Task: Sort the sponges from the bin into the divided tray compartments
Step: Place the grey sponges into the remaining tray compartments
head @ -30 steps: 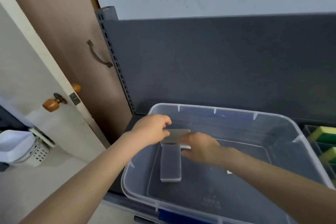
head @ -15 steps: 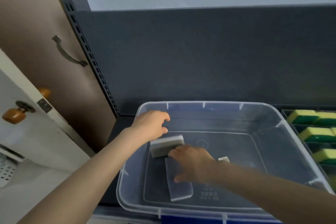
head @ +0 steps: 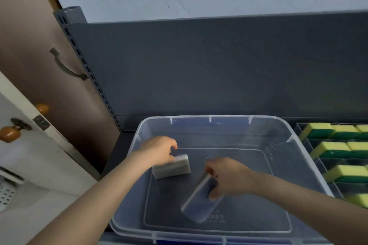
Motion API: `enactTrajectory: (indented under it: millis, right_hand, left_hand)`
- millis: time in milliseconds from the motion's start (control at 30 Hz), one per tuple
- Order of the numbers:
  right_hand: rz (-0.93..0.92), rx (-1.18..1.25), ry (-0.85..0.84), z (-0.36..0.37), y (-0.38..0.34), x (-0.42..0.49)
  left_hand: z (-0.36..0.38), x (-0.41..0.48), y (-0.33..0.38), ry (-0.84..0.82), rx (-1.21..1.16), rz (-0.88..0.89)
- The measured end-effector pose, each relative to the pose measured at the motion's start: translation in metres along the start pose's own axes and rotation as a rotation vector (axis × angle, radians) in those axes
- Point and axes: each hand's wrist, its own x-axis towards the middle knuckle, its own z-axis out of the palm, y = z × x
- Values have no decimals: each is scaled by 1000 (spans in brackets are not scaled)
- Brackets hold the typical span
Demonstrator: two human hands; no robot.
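A clear plastic bin (head: 127, 165) sits in front of me on a dark shelf. Inside it, my left hand (head: 159, 152) grips a grey-and-white sponge (head: 173, 167) by its left end, lifted a little off the bin floor. My right hand (head: 227, 177) is closed around a second grey sponge (head: 199, 203), tilted with its lower end toward me. To the right, the divided tray (head: 306, 143) holds several yellow-and-green sponges (head: 334, 149) standing in rows.
A dark grey back panel (head: 219, 69) rises behind the bin. A slotted metal upright (head: 85, 65) and a brown door with a handle (head: 65, 67) stand at the left. A white door with an orange knob (head: 10, 132) is at the far left.
My right hand has closed on the flat-lying sponge and tipped it up off the bin floor. The left hand has kept its sponge and shifted slightly. The view has moved.
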Motion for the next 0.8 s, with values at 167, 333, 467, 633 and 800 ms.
enactTrajectory:
  millis: [167,333,467,633,800]
  right_hand:
    - [94,39,142,-21,34,-18]
    - [147,38,178,-28,55,-26]
    - [166,79,224,-27,63,-29]
    - [193,49,255,-26,68,-31]
    - [203,81,274,-21,75,-31]
  left_hand:
    - [13,-10,17,-55,59,48]
    - [27,-20,32,-47,223,110]
    - [37,-17,34,-48,334,173]
    - [28,-16,40,102,314,292]
    - [14,-7,20,214,-36,-69]
